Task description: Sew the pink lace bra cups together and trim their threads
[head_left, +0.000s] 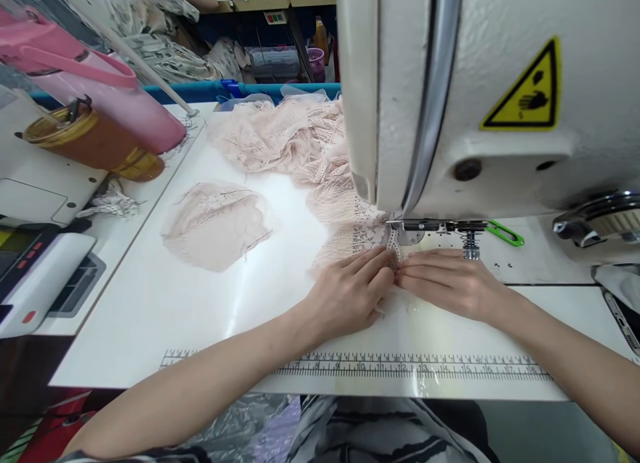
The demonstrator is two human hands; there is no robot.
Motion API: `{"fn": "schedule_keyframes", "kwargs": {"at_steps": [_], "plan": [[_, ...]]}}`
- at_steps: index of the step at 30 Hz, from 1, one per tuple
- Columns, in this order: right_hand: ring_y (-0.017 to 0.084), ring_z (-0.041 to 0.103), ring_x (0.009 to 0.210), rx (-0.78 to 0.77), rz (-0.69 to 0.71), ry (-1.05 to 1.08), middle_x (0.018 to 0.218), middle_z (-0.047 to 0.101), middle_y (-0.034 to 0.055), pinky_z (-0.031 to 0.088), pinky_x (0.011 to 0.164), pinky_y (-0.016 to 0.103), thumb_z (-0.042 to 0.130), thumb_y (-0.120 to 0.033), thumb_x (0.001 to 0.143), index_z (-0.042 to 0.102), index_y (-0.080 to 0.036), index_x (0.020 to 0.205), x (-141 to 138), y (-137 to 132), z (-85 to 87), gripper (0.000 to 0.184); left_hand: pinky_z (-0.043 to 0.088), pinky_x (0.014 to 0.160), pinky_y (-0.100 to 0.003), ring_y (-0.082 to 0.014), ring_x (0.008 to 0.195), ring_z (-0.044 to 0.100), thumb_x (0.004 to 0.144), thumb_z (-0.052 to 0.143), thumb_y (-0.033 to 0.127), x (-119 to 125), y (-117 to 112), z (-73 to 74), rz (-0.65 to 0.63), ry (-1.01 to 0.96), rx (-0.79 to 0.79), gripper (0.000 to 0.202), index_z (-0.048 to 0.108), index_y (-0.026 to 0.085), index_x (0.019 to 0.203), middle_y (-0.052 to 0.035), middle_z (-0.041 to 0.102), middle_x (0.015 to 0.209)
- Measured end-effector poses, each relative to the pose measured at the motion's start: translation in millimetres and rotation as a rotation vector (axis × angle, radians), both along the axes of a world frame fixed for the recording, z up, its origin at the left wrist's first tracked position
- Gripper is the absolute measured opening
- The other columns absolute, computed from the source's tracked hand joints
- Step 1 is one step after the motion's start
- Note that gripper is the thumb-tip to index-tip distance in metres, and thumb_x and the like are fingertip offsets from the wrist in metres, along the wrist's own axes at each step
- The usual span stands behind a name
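Observation:
Pale pink lace fabric (333,206) runs from a crumpled heap at the back of the table to the needle area of a white sewing machine (500,163). Just in front of the needle area, my left hand (353,286) pinches the near edge of the lace, its fingers bent. Close against it on the right, my right hand (450,283) has its fingertips pressed together on the same edge. The fingers partly hide the fabric between the two hands. Left of the hands, a separate pale pink fabric piece (217,226) lies on the white table (200,316).
Green thread snips (505,234) lie right of the needle area. A printed ruler (360,366) follows the table's front edge. On the left stand a pink bottle (110,93) and a brown cup (95,140). A phone (620,320) rests at far right; another person (150,23) sits beyond the table.

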State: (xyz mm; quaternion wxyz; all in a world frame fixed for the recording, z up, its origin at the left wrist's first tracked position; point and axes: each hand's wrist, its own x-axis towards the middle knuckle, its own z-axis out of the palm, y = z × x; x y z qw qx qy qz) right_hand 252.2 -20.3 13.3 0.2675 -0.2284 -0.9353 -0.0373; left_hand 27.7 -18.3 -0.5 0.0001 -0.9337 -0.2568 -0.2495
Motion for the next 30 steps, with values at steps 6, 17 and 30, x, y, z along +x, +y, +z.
{"fn": "schedule_keyframes", "kwargs": {"at_steps": [6,17,30], "plan": [[0.014,0.068,0.097,-0.001,-0.006,-0.018,0.101,0.074,0.0021,0.061,0.084,0.029,0.052,-0.007,0.092,0.065,-0.016,0.104,1.4,0.9,-0.9,0.020,0.058,0.092,-0.036,-0.0236,0.121,0.059,0.079,0.046,0.007,0.7,0.5,-1.3,0.015,-0.003,-0.007,0.021,0.060,0.011,0.094,-0.0146,0.066,0.122],[0.018,0.068,0.093,-0.079,-0.069,-0.034,0.097,0.073,0.0036,0.060,0.077,0.030,0.051,-0.015,0.093,0.068,-0.021,0.103,7.1,1.6,-5.4,0.020,0.057,0.094,-0.035,-0.0246,0.121,0.058,0.082,0.047,0.009,4.6,1.5,-3.3,0.022,0.015,0.012,0.022,0.060,0.010,0.100,-0.0137,0.065,0.125],[0.014,0.067,0.094,0.041,-0.127,-0.010,0.098,0.073,0.0016,0.059,0.080,0.028,0.057,-0.012,0.090,0.064,-0.019,0.102,5.7,5.7,-6.5,0.016,0.055,0.098,-0.037,-0.0250,0.124,0.056,0.079,0.045,0.006,3.7,7.4,-1.9,0.017,0.024,-0.054,0.032,0.057,0.009,0.109,-0.0139,0.064,0.127]]}}
